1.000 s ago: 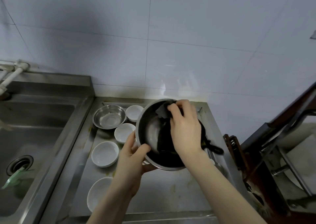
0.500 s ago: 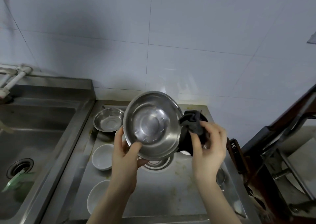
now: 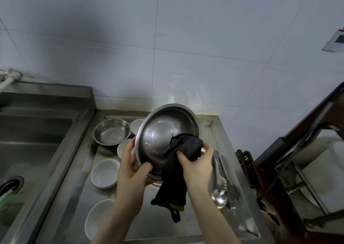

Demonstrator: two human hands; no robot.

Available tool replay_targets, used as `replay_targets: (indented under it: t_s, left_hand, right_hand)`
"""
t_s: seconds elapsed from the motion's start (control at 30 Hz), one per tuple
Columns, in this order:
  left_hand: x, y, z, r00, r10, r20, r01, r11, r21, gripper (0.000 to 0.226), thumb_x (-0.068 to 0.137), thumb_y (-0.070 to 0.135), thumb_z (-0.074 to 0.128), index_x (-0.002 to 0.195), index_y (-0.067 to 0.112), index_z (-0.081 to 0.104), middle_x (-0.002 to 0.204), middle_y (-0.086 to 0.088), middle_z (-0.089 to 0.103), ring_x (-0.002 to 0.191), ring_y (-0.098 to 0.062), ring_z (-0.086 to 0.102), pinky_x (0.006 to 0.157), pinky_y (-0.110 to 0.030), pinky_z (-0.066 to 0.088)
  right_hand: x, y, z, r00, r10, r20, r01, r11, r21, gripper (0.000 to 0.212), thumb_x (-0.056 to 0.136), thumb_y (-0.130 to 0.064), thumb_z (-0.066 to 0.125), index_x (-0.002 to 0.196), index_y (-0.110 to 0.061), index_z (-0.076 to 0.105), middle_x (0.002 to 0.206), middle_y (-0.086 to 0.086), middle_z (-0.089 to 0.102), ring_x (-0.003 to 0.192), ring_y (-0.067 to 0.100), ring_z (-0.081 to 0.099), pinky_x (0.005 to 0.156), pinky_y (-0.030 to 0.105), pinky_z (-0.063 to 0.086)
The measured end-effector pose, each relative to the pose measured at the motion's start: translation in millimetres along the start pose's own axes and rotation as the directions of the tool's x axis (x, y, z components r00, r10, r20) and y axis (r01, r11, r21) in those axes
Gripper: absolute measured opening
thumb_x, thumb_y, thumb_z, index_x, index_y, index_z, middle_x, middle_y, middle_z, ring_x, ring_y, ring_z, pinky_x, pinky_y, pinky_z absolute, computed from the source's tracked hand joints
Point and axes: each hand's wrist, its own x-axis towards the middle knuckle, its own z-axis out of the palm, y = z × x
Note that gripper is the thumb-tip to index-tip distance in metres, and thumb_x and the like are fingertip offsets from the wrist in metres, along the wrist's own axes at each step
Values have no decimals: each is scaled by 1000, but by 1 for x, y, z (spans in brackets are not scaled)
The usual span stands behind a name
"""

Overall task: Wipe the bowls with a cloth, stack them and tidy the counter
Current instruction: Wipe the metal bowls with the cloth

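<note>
Holding up a big metal bowl over the tabletop, tilted so the inside is facing the camera. Left hand gripping the bowl's lower left rim, thumb lying inside the bowl and fingers curling round behind the edge. Right hand pinching a dark cloth against the lower right part of the bowl, fingers curled into the bunched fabric. Cloth reaching a little way into the bowl and hanging down below the hand, with a bit of yellow showing at the bottom end.

Sitting on the tabletop to the left: a smaller metal bowl near the back, right side up. Just beside it, a white bowl partly hiding behind the big bowl. Another white bowl peeking out by the left hand. Closer in, a white bowl in plain sight, and one more white bowl at the front, partly covered by the left arm.

Lying to the right of the hands: metal tongs and a shiny ladle, close together.

Sitting at the far left: a steel sink with a round drain.
</note>
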Motion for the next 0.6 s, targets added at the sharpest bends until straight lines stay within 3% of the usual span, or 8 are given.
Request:
replay_targets:
  t_s: [0.13,0.23,0.3,0.33,0.4,0.5,0.57,0.6]
  left_hand:
    - [4,6,-16,993,-33,112,15,988,153,61,82,-2,57,119,46,60,110,3,69,97,-27,71,68,-48,63]
    - [12,14,-22,976,-116,182,72,970,232,65,87,-12,53,118,44,61,107,5,71,98,-28,71,68,-50,63]
    - [15,17,-22,973,-106,207,61,975,212,62,87,-11,53,121,40,61,109,1,71,97,-28,71,69,-55,62]
    - [15,17,-21,976,-78,204,39,981,191,59,86,-7,55,123,40,61,111,-2,71,96,-28,72,69,-57,62]
    - [15,16,-15,989,-23,145,8,995,101,59,81,-2,56,126,38,61,118,-8,67,96,-29,72,67,-56,62]
    - [18,10,-6,1000,10,4,-10,1000,-10,61,76,2,57,127,36,61,132,-15,56,102,-33,68,62,-45,61]
    - [21,6,-5,1000,16,-22,-15,1000,13,60,77,2,57,125,37,61,132,-16,55,104,-33,67,61,-40,60]
    - [21,5,-7,1000,9,-17,-9,1000,29,59,75,3,57,123,38,62,132,-15,54,103,-33,67,61,-42,61]
  right_hand:
    - [26,-6,-3,934,-357,25,349,892,-289,58,78,-18,75,127,-26,44,115,-9,56,108,17,57,83,31,46]
    - [43,-18,-12,687,-668,285,701,508,-500,53,79,-20,72,126,-25,47,113,-2,55,93,18,53,65,36,51]
    - [51,-25,-11,608,-723,330,740,365,-564,51,80,-20,71,126,-23,49,108,1,55,91,16,48,58,33,49]
    - [51,-27,-8,633,-713,303,718,395,-573,52,81,-19,70,128,-23,49,109,1,55,93,17,48,61,34,49]
    - [49,-25,-1,773,-609,178,601,613,-513,51,83,-17,67,129,-22,47,116,1,55,101,19,51,74,38,50]
    - [37,-10,11,966,-255,34,256,937,-236,47,83,-15,67,125,-19,46,116,0,57,108,21,57,92,39,49]
    - [30,1,16,995,-99,29,102,982,-157,48,81,-13,70,122,-18,44,111,-2,57,107,22,58,92,35,47]
    - [31,2,16,994,-104,27,108,980,-168,48,80,-11,70,121,-17,45,111,-1,56,107,22,58,91,33,47]
